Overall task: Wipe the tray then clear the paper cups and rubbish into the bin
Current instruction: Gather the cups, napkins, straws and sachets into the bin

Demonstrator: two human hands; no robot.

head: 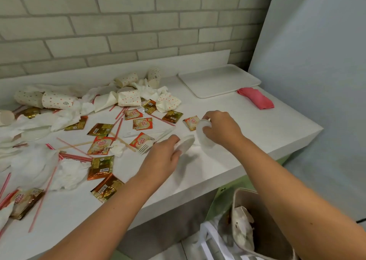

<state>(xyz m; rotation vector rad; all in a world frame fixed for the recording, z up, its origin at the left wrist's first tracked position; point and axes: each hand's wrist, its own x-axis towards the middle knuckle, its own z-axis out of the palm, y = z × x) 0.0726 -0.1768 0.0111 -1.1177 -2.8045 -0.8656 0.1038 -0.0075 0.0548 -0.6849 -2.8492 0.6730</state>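
My left hand (164, 156) grips a white plastic cup lid (187, 143) tilted above the counter. My right hand (219, 129) pinches a second white lid (202, 135) just right of the first. A white tray (217, 81) lies at the back right of the counter, with a folded pink cloth (255, 98) beside it. Several dotted paper cups (57, 101) lie tipped over at the back left among crumpled napkins (67, 172). Creamer and coffee sachets (142, 123), red striped straws (75, 156) and a white plastic fork (145, 148) are scattered across the counter.
A beige bin (263, 226) stands on the floor below the counter's right end, with crumpled paper inside. A white bag (210, 244) lies next to it. A brick wall runs behind the counter and a pale wall stands on the right.
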